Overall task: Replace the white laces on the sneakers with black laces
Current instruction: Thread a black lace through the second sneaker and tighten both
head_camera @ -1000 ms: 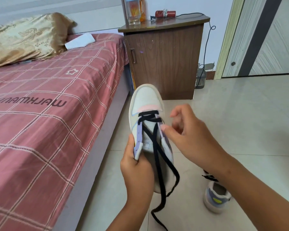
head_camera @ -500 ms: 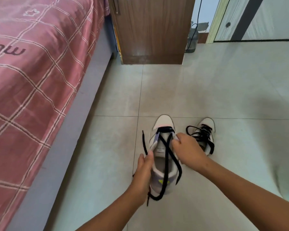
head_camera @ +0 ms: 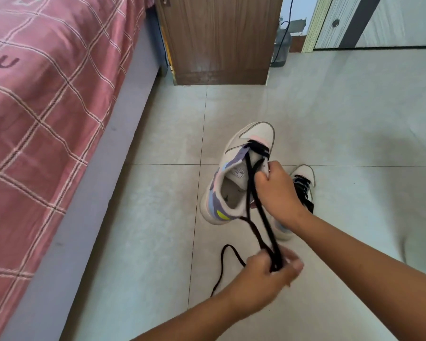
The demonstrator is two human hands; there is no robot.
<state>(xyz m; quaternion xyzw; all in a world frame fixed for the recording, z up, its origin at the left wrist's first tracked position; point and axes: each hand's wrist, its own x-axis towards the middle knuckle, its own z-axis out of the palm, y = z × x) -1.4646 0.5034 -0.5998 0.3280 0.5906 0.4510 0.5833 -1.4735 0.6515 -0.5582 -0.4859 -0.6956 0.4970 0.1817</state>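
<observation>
A: Quick one. Where's the sneaker?

B: Held sneaker point(head_camera: 234, 178) is up off the floor point(head_camera: 342, 124), toe pointing away toward the wooden cabinet point(head_camera: 219, 38), opening facing us. Right hand point(head_camera: 279, 193) grips it at the right side of the tongue and eyelet row, fingers curled round the edge.

A: Laces?

B: Black lace point(head_camera: 255, 210) threaded only through the eyelets nearest the toe. Both strands run out of the shoe back toward the person, converging at the left hand point(head_camera: 268, 274).

A: Left hand doing what?

B: Closed round both strands, bunched in the fist, pulled fairly straight. It's motion-blurred, so exact finger placement I can't tell. One loose tail loops out left of the fist and hangs down below it.

A: Second shoe?

B: Other sneaker point(head_camera: 303, 190) sits on the floor tiles just right of the held one, mostly hidden behind the right hand and wrist. Black lacing shows across its top; toe also points away.

A: Surroundings, fast.

B: Bed point(head_camera: 47, 114) with pink checked sheet along the left edge of the floor, grey frame below it. Cabinet at the far edge, beside the bed's corner. Clear jug point(head_camera: 280, 49) and a black cable right of the cabinet. Striped door at far right.
</observation>
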